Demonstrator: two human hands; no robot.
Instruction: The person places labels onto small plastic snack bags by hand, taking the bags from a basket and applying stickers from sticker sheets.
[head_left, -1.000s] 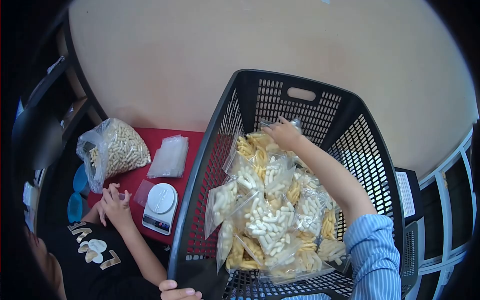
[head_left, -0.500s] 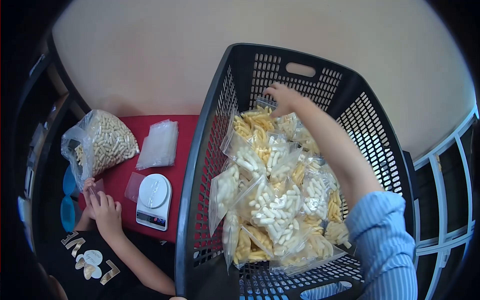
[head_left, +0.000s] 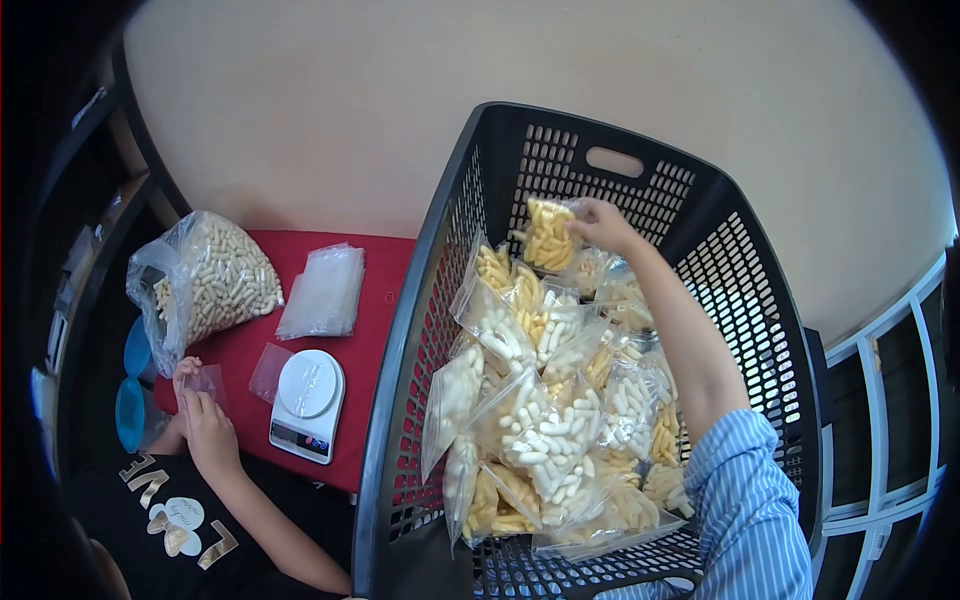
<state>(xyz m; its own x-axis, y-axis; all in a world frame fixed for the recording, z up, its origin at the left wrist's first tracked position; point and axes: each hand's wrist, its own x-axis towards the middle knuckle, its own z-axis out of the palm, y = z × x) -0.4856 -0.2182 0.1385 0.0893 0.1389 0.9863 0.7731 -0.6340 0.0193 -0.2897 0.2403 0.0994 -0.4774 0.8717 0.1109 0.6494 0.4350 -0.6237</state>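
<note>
The right hand (head_left: 604, 228) is gripping a bag (head_left: 549, 238) of yellow pieces inside the basket (head_left: 720, 200). Other bags (head_left: 550, 435) are lying nearer, below that hand; the left hand's state is not showing.

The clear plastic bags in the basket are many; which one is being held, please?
The bag of yellow pieces at the far end of the black basket: the right hand grips its right edge, while the other bags lie piled, ungripped.
</note>
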